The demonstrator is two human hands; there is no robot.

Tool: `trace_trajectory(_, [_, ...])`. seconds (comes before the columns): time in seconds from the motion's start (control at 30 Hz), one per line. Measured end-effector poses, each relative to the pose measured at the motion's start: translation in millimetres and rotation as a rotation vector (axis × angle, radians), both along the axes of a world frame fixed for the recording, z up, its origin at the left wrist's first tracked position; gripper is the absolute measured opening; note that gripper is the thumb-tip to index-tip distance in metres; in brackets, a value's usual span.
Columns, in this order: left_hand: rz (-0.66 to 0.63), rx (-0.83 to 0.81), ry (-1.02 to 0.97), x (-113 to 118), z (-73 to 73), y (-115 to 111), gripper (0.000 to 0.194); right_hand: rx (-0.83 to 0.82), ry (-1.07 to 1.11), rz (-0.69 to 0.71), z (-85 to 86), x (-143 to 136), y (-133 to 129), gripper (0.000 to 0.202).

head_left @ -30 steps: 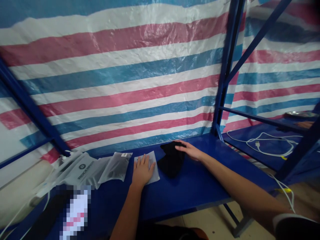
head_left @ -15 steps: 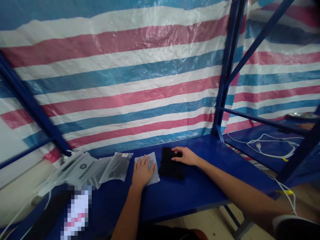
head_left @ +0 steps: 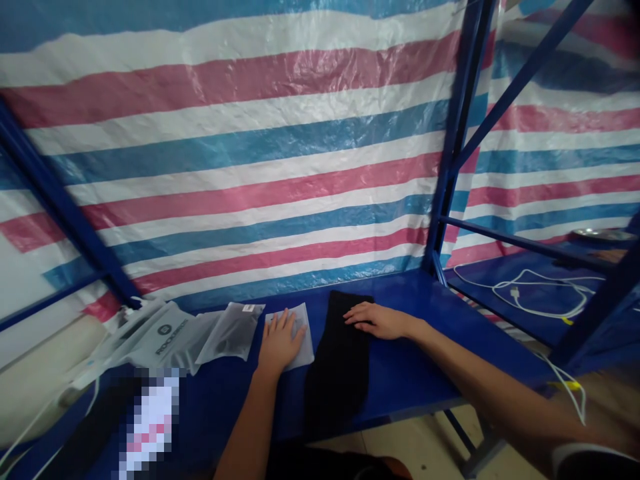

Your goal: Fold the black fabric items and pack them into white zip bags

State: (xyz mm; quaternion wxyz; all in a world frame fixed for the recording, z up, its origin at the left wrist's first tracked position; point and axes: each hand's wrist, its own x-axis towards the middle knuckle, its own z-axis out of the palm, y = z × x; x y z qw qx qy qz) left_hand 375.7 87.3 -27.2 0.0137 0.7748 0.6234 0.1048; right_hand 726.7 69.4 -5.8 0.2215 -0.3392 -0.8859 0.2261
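Observation:
My left hand (head_left: 281, 340) lies flat, fingers apart, on a small frosted plastic bag (head_left: 303, 343). To its right, a long, flat piece of black cloth (head_left: 337, 373) stretches from near the back of the blue table (head_left: 400, 383) towards the front edge. My right hand (head_left: 383, 321) rests palm down on the upper right part of this cloth, its fingers stretched out and not closed on it. What the cloth is exactly, I cannot tell.
Left of my left hand lie a frosted bag with a label (head_left: 233, 332) and a larger printed bag (head_left: 173, 337). A dark strip (head_left: 97, 413) lies at the front left. Blue frame posts (head_left: 445, 173) and a striped sheet (head_left: 260, 167) stand behind; a white cable (head_left: 535, 303) lies right.
The black cloth was folded short and has been opened out towards the front edge. My right hand went from a pinch-like curl to lying flat. My left hand stays on the bag.

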Motion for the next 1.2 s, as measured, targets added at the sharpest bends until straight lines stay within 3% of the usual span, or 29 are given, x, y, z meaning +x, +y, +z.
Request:
trace_trajectory(0.13, [0.015, 0.001, -0.063, -9, 3.8, 4, 0.066, 0.043, -0.171, -0.173, 7.8, 31, -35, 0.054])
trace_trajectory(0.23, [-0.031, 0.093, -0.199, -4, 21.8, -5, 0.059, -0.001, -0.201, -0.163, 17.8, 53, -66, 0.070])
trace_trajectory(0.33, [-0.328, 0.179, -0.399, 16, 48.4, -43, 0.043, -0.066, -0.159, -0.142, 25.7, 69, -89, 0.064])
trace_trajectory(0.43, [-0.634, -0.039, -0.427, 43, 63.8, -98, 0.035, -0.148, -0.078, -0.141, 31.1, 82, -105, 0.042])
trace_trajectory(0.53, [-0.706, -0.066, -0.299, 56, 60.7, -140, 0.040, -0.217, -0.033, -0.118, 35.1, 90, -118, 0.032])
trace_trajectory(0.63, [-0.701, -0.073, -0.282, 54, 55.4, -153, 0.032, -0.205, -0.046, -0.133, 41.3, 96, -128, 0.030])
trace_trajectory(0.7, [-0.672, -0.098, -0.345, 52, 59.6, -144, 0.030, -0.157, -0.051, -0.174, 50.4, 99, -125, 0.029])
trace_trajectory(0.77, [-0.606, -0.083, -0.424, 52, 70.4, -121, 0.032, -0.086, -0.043, -0.204, 64.6, 102, -109, 0.030])
trace_trajectory(0.9, [-0.427, 0.005, -0.550, 65, 92.9, -44, 0.044, 0.122, -0.121, -0.273, 95.3, 98, -41, 0.028])
trace_trajectory(0.97, [-0.273, 0.058, -0.434, 72, 94.8, -6, 0.048, 0.296, -0.205, -0.483, 100.1, 86, -9, 0.030])
trace_trajectory(1.03, [-0.193, 0.106, -0.355, 75, 87.6, 19, 0.049, 0.383, -0.246, -0.566, 91.3, 66, 10, 0.037])
trace_trajectory(1.1, [-0.178, 0.127, -0.302, 72, 73.0, 25, 0.049, 0.353, -0.190, -0.433, 68.7, 44, 13, 0.041])
trace_trajectory(1.2, [-0.201, 0.091, -0.231, 59, 46.1, 10, 0.054, 0.149, -0.156, -0.188, 23.3, 17, -2, 0.058])
